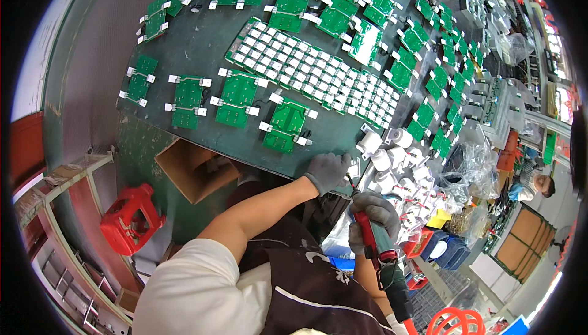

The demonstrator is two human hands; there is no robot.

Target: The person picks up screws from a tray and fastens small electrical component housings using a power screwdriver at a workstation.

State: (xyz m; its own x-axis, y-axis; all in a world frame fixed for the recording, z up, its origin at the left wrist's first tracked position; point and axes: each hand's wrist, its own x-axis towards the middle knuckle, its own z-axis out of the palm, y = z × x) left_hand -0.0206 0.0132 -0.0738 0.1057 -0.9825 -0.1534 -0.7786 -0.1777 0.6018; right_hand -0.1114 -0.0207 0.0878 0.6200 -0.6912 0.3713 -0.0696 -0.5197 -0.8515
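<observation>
My left hand [327,173], in a grey glove, is at the table's front edge. Its fingers are bent together around something small and pale whose kind I cannot make out. My right hand [373,215], gloved the same way, grips a red and dark grey power screwdriver [375,240]. The thin bit slants up towards the fingertips of my left hand; whether it touches anything there is unclear. Beside both hands lies a heap of white cylindrical housings [381,160]. Nearest to my left hand on the table is a green circuit board [286,125] with white end tabs.
Several more green boards [237,97] and a long panel of small white squares [306,68] cover the dark table [202,47]. An open cardboard box [190,169] and a red stool [130,220] stand at left. A coiled orange hose [456,323] is lower right; another person [534,187] is far right.
</observation>
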